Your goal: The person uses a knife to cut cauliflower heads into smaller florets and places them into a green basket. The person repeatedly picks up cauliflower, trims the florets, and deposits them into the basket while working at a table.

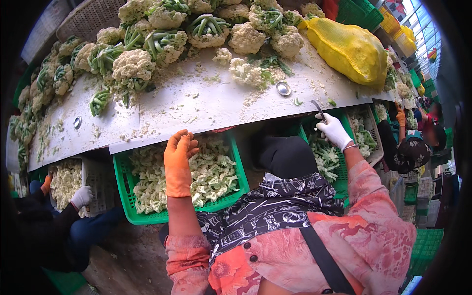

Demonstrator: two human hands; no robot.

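My left hand (179, 162), in an orange glove, is raised above a green plastic crate (129, 214) of cut cauliflower florets (214, 180). Its fingers are curled near the table edge; whether anything small is between them cannot be told. My right hand (333, 129), in a white glove, grips a small curved knife (318, 107) with the blade pointing up over the edge of the metal table (177, 114). Under that hand, a second green crate (341, 162) holds cauliflower pieces and stalks. Cauliflower heads (133, 66) are heaped along the table's far side.
A full yellow mesh bag (346, 48) lies at the table's right. Metal discs (283, 89) and crumbs dot the surface. At the left, a co-worker's gloved hands (82, 197) touch a crate of florets (66, 180). Another person (413, 147) sits at the right.
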